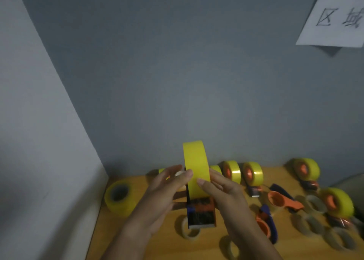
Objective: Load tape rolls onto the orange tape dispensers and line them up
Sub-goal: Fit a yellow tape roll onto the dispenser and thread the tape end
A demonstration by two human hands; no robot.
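A spare yellow tape roll [117, 197] lies on its side at the left edge of the wooden tabletop [157, 246], against the pale side wall. Right of it, the left hand [167, 188] presses the left face of the held tape roll [196, 169] with its fingers nearly straight and its thumb on the rim. This roll stands upright above mid-tabletop, seated in an orange tape dispenser [201, 210] whose blue-and-black front faces the camera. The right hand [220, 188] curls round the roll's right side, thumb on the tread. Whether the core is fully home on the hub cannot be told, since the roll hides it.

Risks, as judged: uneven pressure from the two hands could cock the roll on the hub and jam it; a slip could tip the dispenser forward onto the empty cardboard cores [190, 230] lying just before it.

Further right, loaded dispensers [242, 173] stand in a row along the far edge, just beside the held roll, and leave little room to add to the line there. Two empty dispensers [283, 200] lie on their sides near the right hand. Two more loaded dispensers [338, 202] and blurred spent cores crowd the right edge. A paper sign [334, 17] hangs on the grey back wall.
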